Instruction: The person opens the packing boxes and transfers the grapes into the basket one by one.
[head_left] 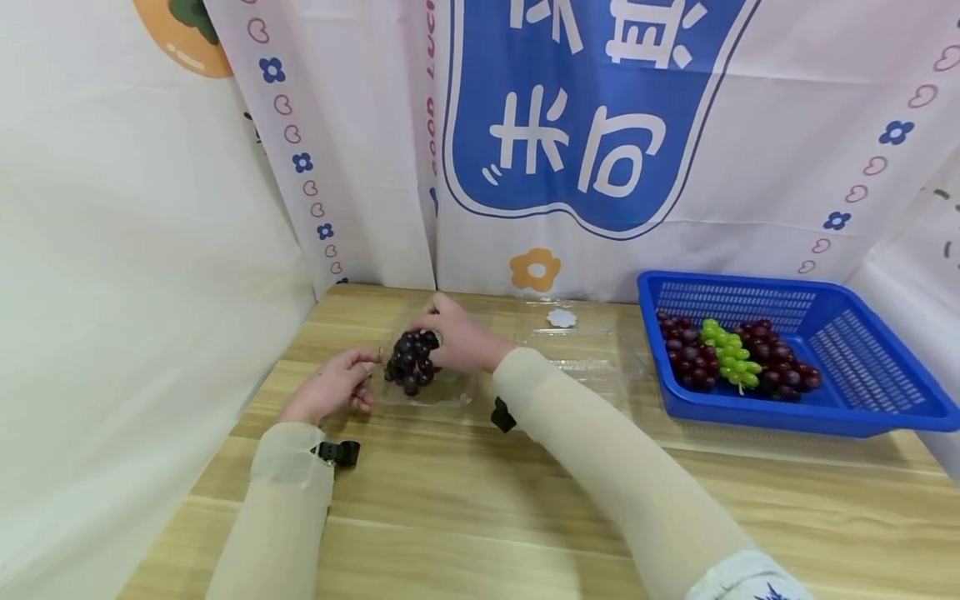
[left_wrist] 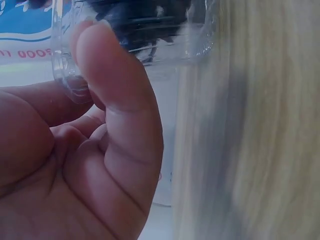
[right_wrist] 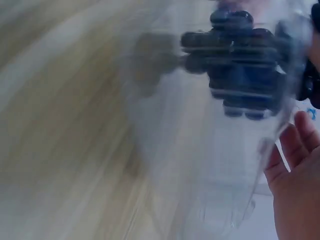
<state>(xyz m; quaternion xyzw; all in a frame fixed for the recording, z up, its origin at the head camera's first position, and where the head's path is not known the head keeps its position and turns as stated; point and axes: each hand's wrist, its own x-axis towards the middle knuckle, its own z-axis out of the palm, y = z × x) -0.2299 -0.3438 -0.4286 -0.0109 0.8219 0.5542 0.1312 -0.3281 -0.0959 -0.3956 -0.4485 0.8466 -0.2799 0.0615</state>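
A bunch of dark purple grapes (head_left: pixel 408 364) sits in the left half of a clear plastic clamshell box (head_left: pixel 450 392) on the wooden table. My right hand (head_left: pixel 463 337) holds the bunch from above and the right, its fingertips partly hidden behind the grapes. At the box's left edge, my left hand (head_left: pixel 330 389) pinches the rim between thumb and fingers, as the left wrist view shows with the clear wall (left_wrist: pixel 197 47) beside the thumb. The right wrist view is blurred, with the dark grapes (right_wrist: pixel 245 75) seen through the plastic.
The box's open lid (head_left: pixel 577 367) lies flat to the right, bearing a white scalloped label (head_left: pixel 561 318). Farther right stands a blue basket (head_left: pixel 885 421) with red grapes (head_left: pixel 686 354), green grapes (head_left: pixel 731 354) and more red grapes (head_left: pixel 780 362). A printed curtain (head_left: pixel 375 167) hangs behind the table.
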